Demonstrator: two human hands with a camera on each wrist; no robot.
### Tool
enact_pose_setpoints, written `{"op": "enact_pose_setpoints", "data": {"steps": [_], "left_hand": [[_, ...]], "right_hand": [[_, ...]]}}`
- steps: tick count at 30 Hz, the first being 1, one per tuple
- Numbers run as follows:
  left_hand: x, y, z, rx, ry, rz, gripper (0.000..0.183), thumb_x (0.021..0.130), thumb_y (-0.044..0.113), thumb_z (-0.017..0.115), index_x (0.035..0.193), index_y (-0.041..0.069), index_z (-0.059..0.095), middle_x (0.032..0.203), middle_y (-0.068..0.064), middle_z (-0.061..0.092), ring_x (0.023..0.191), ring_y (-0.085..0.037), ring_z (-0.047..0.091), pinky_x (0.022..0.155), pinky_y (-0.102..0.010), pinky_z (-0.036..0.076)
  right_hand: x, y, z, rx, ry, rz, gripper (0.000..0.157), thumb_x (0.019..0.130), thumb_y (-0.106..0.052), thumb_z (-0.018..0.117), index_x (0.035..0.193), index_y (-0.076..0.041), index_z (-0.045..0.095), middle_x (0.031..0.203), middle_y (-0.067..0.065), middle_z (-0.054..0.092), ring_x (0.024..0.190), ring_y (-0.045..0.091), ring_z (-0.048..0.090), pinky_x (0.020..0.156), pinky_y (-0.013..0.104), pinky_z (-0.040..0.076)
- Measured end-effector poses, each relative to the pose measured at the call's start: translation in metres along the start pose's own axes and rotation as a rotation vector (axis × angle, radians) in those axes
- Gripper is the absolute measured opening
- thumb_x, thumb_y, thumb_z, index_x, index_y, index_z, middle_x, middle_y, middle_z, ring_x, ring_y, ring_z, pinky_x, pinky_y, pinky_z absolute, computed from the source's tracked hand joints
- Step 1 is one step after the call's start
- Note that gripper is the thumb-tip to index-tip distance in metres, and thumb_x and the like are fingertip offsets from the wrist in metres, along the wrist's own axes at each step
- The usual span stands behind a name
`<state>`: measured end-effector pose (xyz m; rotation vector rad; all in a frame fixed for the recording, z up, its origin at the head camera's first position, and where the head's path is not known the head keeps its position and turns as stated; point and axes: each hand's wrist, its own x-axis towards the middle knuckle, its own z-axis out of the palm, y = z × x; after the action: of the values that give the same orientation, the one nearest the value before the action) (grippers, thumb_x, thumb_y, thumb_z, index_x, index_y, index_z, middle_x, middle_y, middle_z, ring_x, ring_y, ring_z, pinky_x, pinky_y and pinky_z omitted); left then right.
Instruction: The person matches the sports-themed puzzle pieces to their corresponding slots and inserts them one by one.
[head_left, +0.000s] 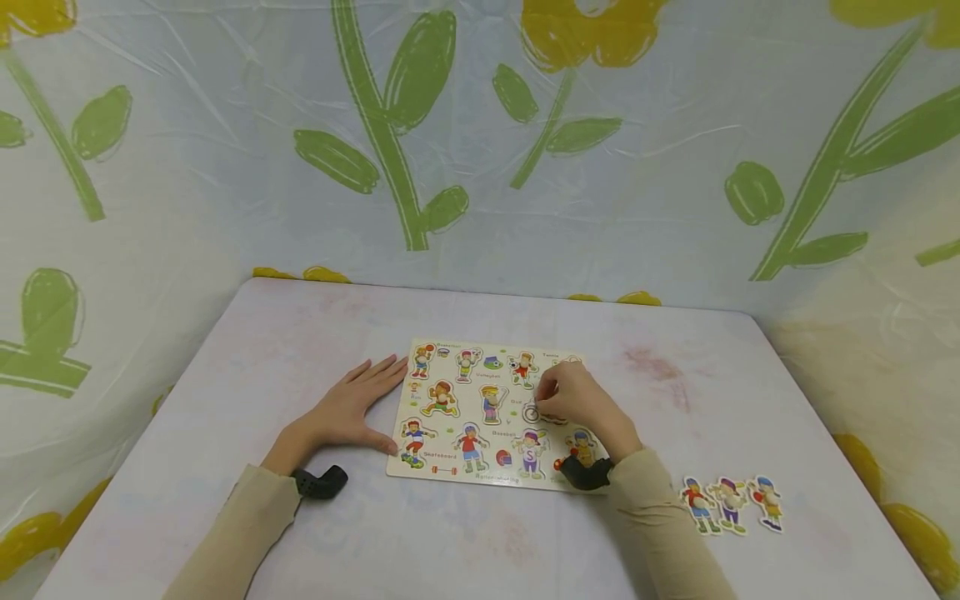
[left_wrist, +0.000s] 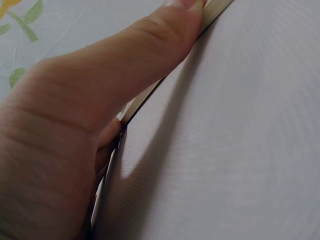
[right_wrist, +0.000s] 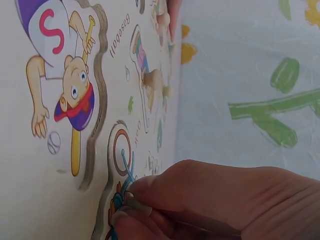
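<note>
A wooden peg puzzle board [head_left: 468, 408] printed with sporting children lies on the table. My right hand [head_left: 581, 402] is over its right side. In the right wrist view, thumb and fingertips pinch the small wooden knob [right_wrist: 137, 204] of a bicycle puzzle piece, whose wheel [right_wrist: 121, 150] lies within a bicycle-shaped outline; the hand covers much of the piece. My left hand [head_left: 348, 412] rests at the board's left side with fingers spread, and its thumb [left_wrist: 160, 32] lies along the board's edge.
Three loose puzzle pieces lie right of the board: a roller skater [head_left: 697, 504], a baseball player [head_left: 730, 504] and a child in yellow [head_left: 767, 502]. Knobbed pieces such as the runner [head_left: 441, 400] sit in the board. A flowered cloth [head_left: 480, 208] hangs behind the table.
</note>
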<state>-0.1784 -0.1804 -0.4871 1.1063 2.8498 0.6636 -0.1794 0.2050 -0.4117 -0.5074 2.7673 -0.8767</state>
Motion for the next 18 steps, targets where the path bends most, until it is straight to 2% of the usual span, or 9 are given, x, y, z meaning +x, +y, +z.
{"op": "enact_pose_setpoints", "data": {"steps": [18], "left_hand": [[0.0007,0.0033,-0.0018,-0.001,-0.016,-0.021,0.127,0.064,0.078,0.071,0.158,0.008,0.023,0.165,-0.003,0.019,0.152,-0.027,0.013,0.122,-0.050,0.007]], "right_hand": [[0.0015,0.0074,0.0044,0.019,-0.003,-0.013,0.007,0.075,0.000,0.074,0.074,-0.006,0.071,0.070,0.000,0.062,0.062,0.015,0.053,0.055,0.028,0.047]]}}
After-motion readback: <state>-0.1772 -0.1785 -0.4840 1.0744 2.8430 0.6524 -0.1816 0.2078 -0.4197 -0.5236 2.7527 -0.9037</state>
